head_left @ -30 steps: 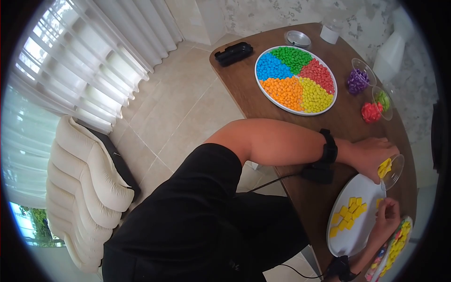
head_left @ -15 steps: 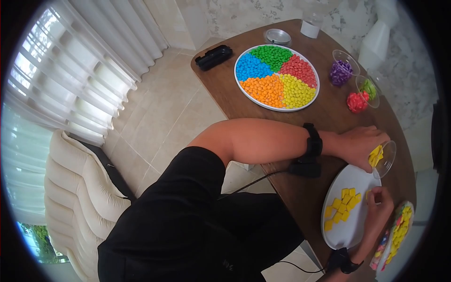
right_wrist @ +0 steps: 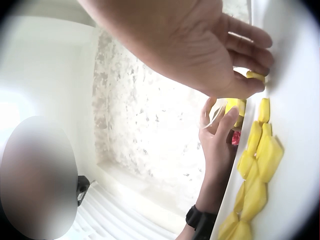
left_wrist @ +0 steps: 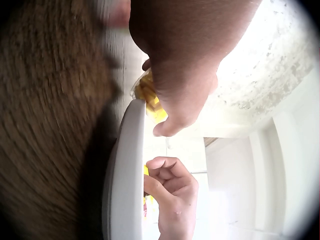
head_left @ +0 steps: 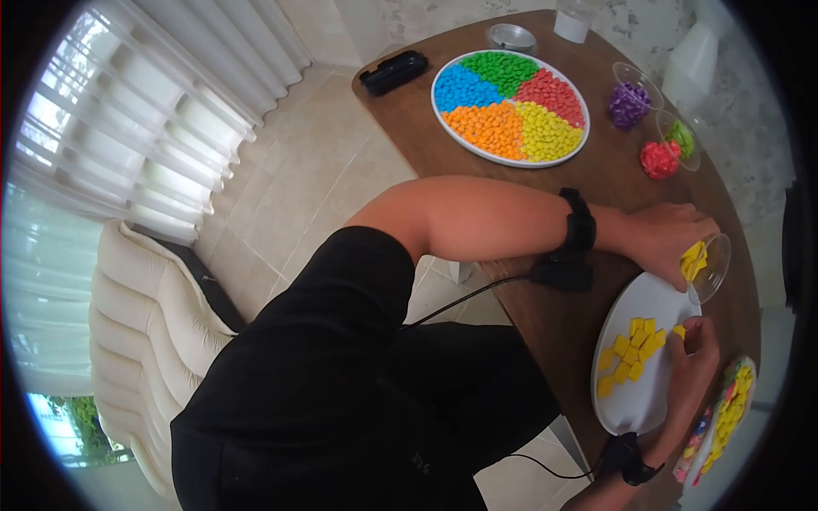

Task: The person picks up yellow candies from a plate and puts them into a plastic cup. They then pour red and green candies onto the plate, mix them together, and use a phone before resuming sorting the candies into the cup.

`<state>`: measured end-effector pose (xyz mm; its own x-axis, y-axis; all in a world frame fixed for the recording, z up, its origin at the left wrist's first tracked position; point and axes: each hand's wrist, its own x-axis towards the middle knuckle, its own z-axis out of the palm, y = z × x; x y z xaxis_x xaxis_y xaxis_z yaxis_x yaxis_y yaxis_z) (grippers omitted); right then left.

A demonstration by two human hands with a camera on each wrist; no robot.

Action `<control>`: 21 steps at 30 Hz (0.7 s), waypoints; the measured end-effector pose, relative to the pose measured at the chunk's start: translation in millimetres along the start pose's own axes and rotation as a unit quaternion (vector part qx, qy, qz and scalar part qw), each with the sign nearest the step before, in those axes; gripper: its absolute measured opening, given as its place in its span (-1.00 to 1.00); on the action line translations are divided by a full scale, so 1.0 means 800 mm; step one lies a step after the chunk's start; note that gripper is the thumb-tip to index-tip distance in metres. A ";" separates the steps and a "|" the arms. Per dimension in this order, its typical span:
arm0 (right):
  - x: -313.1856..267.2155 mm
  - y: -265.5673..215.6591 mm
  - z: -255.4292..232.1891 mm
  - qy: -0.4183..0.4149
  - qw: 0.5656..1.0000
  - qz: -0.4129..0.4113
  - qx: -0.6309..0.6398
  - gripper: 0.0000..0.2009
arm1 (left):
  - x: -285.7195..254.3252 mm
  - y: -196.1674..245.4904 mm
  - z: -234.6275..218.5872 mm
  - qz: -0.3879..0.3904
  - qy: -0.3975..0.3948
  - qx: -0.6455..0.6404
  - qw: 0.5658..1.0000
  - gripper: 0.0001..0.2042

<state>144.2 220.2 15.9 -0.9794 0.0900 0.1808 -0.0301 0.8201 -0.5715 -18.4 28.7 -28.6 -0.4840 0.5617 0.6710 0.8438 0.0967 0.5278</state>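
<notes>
My left hand [head_left: 660,238] grips a clear plastic cup [head_left: 712,271] holding yellow square candies [head_left: 694,258], tilted beside the end of a white oval plate [head_left: 615,407]. On the plate lies a loose cluster of more yellow candies [right_wrist: 255,195]. Over the plate's far side, my right hand [head_left: 694,362] pinches one yellow candy [right_wrist: 256,76] between thumb and fingers, close above the plate surface in the right wrist view. The left wrist view shows the cup partly hidden behind the left hand and the plate's rim.
A round plate [head_left: 460,153] of colour-sorted candies stands at the table's other end. Clear cups of purple candies [head_left: 629,106], red candies [head_left: 659,160] and green candies line the far edge. A bag of candies [head_left: 724,422] lies beside the right forearm. A black case [head_left: 394,72] sits at the corner.
The head view has shifted. My right fingers have closed in on the single yellow candy near the plate's edge, which now shows between the fingertips. The left hand keeps hold of the cup.
</notes>
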 end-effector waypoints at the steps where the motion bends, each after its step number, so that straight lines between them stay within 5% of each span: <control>1: 0.000 -0.002 -0.001 -0.008 1.000 0.013 0.009 -0.90 | -0.001 -0.001 0.000 -0.008 0.004 0.002 1.000 -0.18; 5: 0.004 0.010 -0.008 -0.028 1.000 0.012 -0.003 -0.91 | 0.000 -0.002 0.000 -0.004 -0.011 0.019 1.000 -0.18; 7: 0.004 0.005 -0.010 0.058 0.988 -0.141 -0.003 -0.90 | 0.001 -0.002 0.003 0.002 -0.007 0.017 1.000 -0.18; 10: -0.030 -0.064 -0.028 0.065 0.987 -0.129 0.064 -0.92 | 0.001 -0.005 0.002 0.009 -0.003 0.029 1.000 -0.18; 13: -0.082 -0.174 -0.050 -0.158 0.934 -0.294 0.131 -0.90 | 0.001 -0.005 0.003 0.006 -0.007 0.020 1.000 -0.19; 16: -0.125 -0.272 -0.011 -0.268 0.848 -0.365 0.275 -0.75 | 0.001 -0.001 -0.002 -0.003 -0.021 0.010 1.000 -0.18; 19: -0.145 -0.314 0.020 -0.291 0.783 -0.400 0.377 -0.46 | -0.001 0.005 -0.007 -0.016 -0.021 0.011 1.000 -0.19; 21: -0.154 -0.330 0.032 -0.305 0.752 -0.410 0.416 -0.56 | -0.001 0.003 -0.009 -0.007 -0.021 0.014 1.000 -0.19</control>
<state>267.8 -22.0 123.8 -0.4646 -0.7369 0.4910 -0.5405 -0.2032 -0.8164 -17.5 22.9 -24.2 -0.4861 0.5940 0.6410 0.8435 0.1271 0.5219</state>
